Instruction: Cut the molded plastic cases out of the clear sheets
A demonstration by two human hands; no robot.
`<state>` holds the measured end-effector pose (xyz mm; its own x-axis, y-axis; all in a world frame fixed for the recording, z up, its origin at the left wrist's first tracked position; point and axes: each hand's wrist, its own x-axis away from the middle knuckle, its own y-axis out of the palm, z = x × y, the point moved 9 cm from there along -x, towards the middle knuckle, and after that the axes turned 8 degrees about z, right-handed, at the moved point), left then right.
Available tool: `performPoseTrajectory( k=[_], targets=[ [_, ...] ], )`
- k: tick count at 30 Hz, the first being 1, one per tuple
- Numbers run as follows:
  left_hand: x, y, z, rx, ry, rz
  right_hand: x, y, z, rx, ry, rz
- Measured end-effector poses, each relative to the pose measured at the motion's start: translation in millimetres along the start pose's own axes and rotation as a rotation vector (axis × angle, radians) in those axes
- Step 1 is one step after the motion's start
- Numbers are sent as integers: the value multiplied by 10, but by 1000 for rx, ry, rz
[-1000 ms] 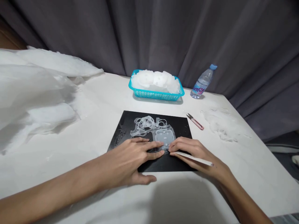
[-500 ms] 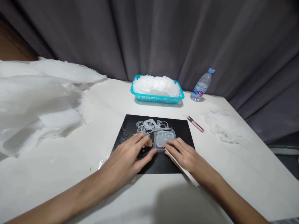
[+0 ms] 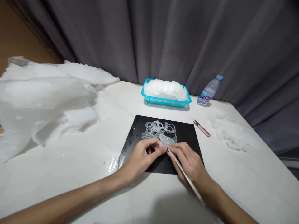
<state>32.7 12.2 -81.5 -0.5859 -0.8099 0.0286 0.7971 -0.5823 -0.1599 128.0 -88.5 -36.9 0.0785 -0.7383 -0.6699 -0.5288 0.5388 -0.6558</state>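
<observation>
A translucent, pale flexible piece with small round marks is bent up off a black mat. My left hand pinches its near edge between thumb and fingers. Close against those fingertips, my right hand grips a slender white stick-like tool, whose tip meets the piece's edge. The tool's rear end slants toward me under the wrist; its exact kind is unclear. Looping translucent offcut strips lie on the mat just beyond the piece. My fingers hide part of the piece.
Behind the mat stands a blue basket heaped with whitish translucent pieces. A water bottle, small thread snips and a pile of clear scraps are at the right. Large white plastic bundles cover the left side.
My left hand has moved in to meet the right hand and now pinches the piece. The piece, flat before, is lifted and bent. The whole view has shifted somewhat.
</observation>
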Motion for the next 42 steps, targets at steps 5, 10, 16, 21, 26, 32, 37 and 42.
performPoseTrajectory(
  k=[5,10,16,21,26,32,37,42],
  targets=[
    [47,-41,-83,-95,-49,29,-84,-346,899,-88,588,216],
    [-101,-95,-122,-224,-47,-55,-194,-629,1327,-153,680,297],
    [-82,-456,341,-491,238,265,-201,-557,682,-172,424,275],
    [-69,-146,210,-146,-17,-94,-175,-229,85,-260,137,145],
    [-102,1,-82,133,-245,-157,-133,-100,-60,-443,105,-56],
    [-82,28,-73,240,-290,-175,-50,-296,538,-282,463,107],
    [-83,19,-84,222,-201,-144,-14,78,471,-388,518,-144],
    [-91,-8,-119,235,-141,-49,4,88,440,-349,545,-138]
  ],
)
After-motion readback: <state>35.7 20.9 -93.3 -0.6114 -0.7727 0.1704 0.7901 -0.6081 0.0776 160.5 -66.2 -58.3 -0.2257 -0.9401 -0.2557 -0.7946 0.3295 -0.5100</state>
